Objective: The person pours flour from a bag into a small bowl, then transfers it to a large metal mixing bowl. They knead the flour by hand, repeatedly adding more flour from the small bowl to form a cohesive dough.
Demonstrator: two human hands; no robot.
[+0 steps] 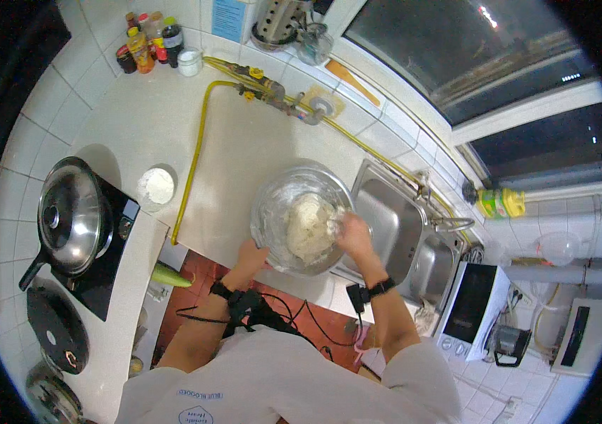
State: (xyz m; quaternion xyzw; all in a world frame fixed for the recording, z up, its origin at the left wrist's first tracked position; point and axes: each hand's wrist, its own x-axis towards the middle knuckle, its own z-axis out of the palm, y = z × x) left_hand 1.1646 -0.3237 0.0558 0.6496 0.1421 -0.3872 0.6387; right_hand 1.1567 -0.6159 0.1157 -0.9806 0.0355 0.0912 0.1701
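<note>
A large metal mixing bowl [274,204] stands at the counter's front edge, left of the sink. In it lies a pale, rough lump of dough [309,228], and floury smears coat the inner wall. My left hand [252,256] grips the bowl's near left rim. Inside the right side of the bowl, my right hand [354,233] has its fingers curled at the dough's right edge; the fingertips are whitened and partly hidden in it. Black straps with small devices sit on both wrists.
A bowl of white flour [158,185] stands left of a yellow hose [195,164] crossing the counter. Further left, a lidded wok [70,217] sits on a black cooktop [105,286]. The double sink [391,212] adjoins the mixing bowl's right side. Cables hang below my wrists.
</note>
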